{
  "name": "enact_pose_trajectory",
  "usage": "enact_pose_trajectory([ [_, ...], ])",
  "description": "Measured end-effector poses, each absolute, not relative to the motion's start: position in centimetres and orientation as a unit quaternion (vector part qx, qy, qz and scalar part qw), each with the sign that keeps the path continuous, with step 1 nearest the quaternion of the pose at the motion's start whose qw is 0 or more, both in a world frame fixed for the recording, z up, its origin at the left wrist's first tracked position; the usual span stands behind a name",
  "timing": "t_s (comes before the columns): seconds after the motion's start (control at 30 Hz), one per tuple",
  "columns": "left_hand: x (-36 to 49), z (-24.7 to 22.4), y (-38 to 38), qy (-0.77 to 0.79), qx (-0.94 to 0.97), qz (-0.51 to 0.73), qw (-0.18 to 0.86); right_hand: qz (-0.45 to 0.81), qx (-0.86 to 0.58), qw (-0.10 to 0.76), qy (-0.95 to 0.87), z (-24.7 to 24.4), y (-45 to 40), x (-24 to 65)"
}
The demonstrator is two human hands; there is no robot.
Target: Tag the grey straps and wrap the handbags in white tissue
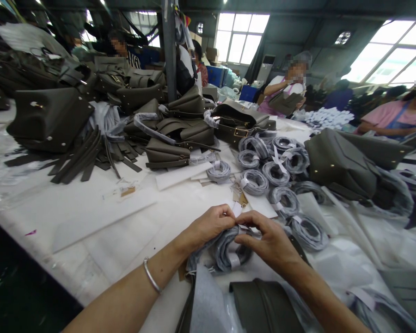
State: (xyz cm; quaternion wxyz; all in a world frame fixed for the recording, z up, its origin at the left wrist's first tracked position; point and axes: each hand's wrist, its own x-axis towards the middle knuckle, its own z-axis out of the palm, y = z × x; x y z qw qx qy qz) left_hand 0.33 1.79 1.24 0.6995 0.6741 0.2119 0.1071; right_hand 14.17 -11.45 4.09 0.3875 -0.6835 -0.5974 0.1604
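Observation:
In the head view a coiled bag strap in greyish wrapping [224, 252] stands on the table, a white paper band around its lower part. My left hand [217, 222], with a silver bangle on the wrist, pinches the top of this coil. From the other side my right hand [263, 236] curls round it, fingertips meeting the left ones and thumb at the coil's opening. What lies between the fingertips is too small to make out. Just below the hands lies a dark olive handbag [266, 305], with a grey wrapping sheet [208, 300] beside it.
Several wrapped strap coils [254, 181] lie ahead and to the right. Dark olive bags [343, 162] are piled right and across the back, and loose straps [78, 162] lie at left. A metal post [169, 51] rises behind. Co-workers sit beyond the white table [125, 231].

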Motion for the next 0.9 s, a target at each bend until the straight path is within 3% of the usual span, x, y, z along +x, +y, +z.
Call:
enact_pose_trajectory([
  [0.2, -0.2, 1.9, 2.2, 0.17, 0.748, 0.064, 0.638, 0.188, -0.7, 0.42, -0.546, 3.4, -11.8, 14.3],
  [0.53, 0.0, 1.4, 2.1, 0.226, 0.753, 0.058, 0.615, 0.282, -0.684, 0.449, -0.501, 2.2, -11.8, 14.9],
  [0.77, 0.1, 0.9, 2.2, 0.204, 0.743, 0.044, 0.636, 0.119, -0.687, 0.434, -0.571, 1.6, -11.9, 14.5],
  [0.9, 0.5, 0.3, 2.1, 0.214, 0.679, 0.032, 0.702, 0.041, -0.666, 0.423, -0.614, 1.5, -11.7, 14.2],
])
